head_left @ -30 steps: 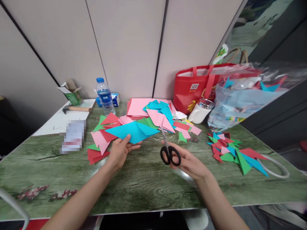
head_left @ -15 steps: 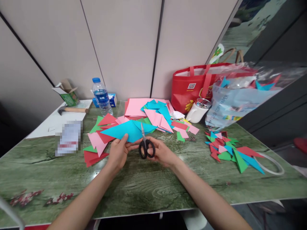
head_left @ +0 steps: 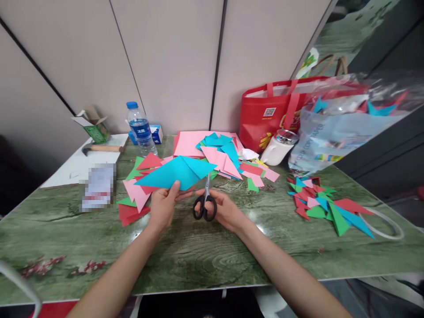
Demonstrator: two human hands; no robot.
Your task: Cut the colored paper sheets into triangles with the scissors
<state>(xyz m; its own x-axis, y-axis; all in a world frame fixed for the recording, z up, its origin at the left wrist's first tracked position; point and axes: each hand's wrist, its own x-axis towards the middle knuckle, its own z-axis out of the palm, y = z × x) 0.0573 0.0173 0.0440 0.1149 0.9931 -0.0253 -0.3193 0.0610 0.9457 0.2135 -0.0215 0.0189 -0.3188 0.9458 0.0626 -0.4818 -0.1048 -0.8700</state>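
Pinched between the thumb and fingers of my left hand (head_left: 165,203) is a folded blue paper (head_left: 175,172), raised above the table. My right hand (head_left: 223,210) grips black-handled scissors (head_left: 205,207) by the finger loops, with the blades pointing up beside the blue paper's lower right edge. The blades look closed. Behind the held paper lie pink sheets (head_left: 190,143), folded blue pieces (head_left: 228,149) and folded pink pieces (head_left: 220,161). Red pieces (head_left: 130,214) and pink pieces (head_left: 135,192) are left of my left hand.
A water bottle (head_left: 141,130), a hammer (head_left: 104,148) and an opened green box (head_left: 96,130) stand or lie at the back left. At the right are a red bag (head_left: 258,119), a white mug (head_left: 276,150), a plastic bag (head_left: 318,137) and a pile of coloured scraps (head_left: 314,201).
The scissors have come away from the blue paper, and their blades have moved right and slightly down. The blue paper sits slightly higher in view. The camera view has shifted a little.
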